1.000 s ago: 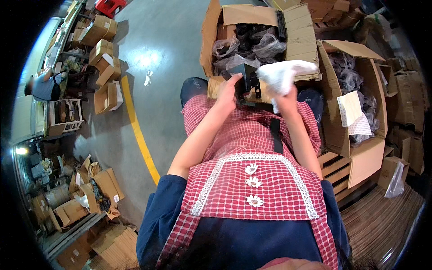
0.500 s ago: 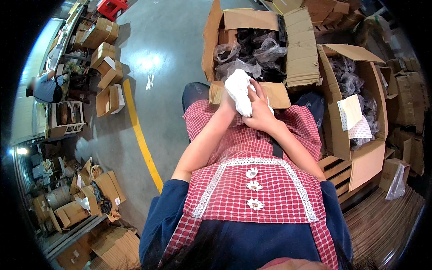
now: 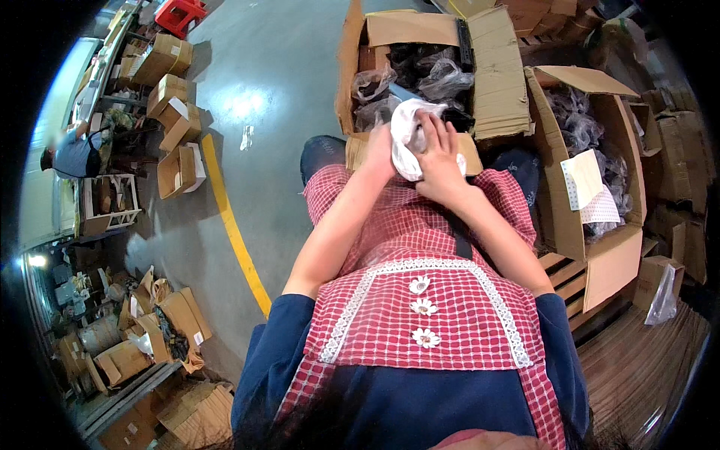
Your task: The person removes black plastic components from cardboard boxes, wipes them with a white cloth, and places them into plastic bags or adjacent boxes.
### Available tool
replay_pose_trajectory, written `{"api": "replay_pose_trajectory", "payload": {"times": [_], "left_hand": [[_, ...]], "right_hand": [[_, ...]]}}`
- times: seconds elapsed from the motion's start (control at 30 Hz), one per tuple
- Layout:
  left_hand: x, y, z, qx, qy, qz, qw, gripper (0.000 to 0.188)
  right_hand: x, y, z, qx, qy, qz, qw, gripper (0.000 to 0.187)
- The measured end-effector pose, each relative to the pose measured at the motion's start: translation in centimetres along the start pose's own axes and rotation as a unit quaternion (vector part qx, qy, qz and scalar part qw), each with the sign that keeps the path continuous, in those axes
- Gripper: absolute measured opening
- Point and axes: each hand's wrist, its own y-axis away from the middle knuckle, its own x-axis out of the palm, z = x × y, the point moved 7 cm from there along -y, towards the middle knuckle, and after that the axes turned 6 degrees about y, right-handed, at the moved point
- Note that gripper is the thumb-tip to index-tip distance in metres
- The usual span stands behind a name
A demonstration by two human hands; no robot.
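Over the near flap of an open carton, a bunched white cloth [image 3: 406,139] is between my two hands. My left hand [image 3: 380,152] is closed on the cloth's left side, its fingers mostly hidden. From the right, my right hand [image 3: 441,163] holds the cloth between thumb and fingers, the fingers fairly straight and slightly apart. A narrow blue-grey piece [image 3: 403,92] shows just beyond the cloth; I cannot tell whether the cloth wraps it. Crumpled clear bags [image 3: 448,77] and dark items fill the carton [image 3: 412,30].
At right stands another open carton [image 3: 559,165] of bagged items, with papers [image 3: 583,180] on its edge. A wooden pallet [image 3: 564,281] lies nearer. Cartons [image 3: 180,169] line the left beyond a yellow floor line [image 3: 234,225]. A person [image 3: 77,155] is at the far left.
The white cloth has opened into a looser loop. My right hand's fingers have straightened and spread over it. The blue-grey piece now shows beyond the cloth.
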Motion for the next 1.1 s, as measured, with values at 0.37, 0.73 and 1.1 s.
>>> {"api": "replay_pose_trajectory", "payload": {"times": [0.37, 0.73, 1.1], "left_hand": [[-1.0, 2.8, -0.2, -0.009, 0.084, -0.175, 0.981, 0.028], [-1.2, 0.5, 2.4, -0.114, 0.21, -0.158, 0.958, 0.032], [1.3, 2.6, 0.4, -0.076, 0.11, -0.161, 0.978, 0.01]], "right_hand": [[-0.7, -0.1, -5.2, -0.081, 0.163, -0.057, 0.982, 0.039], [1.4, 1.1, -2.4, 0.015, -0.176, -0.024, 0.984, 0.064], [-1.7, 0.9, 1.1, -0.173, -0.095, -0.01, 0.98, 0.028]]}}
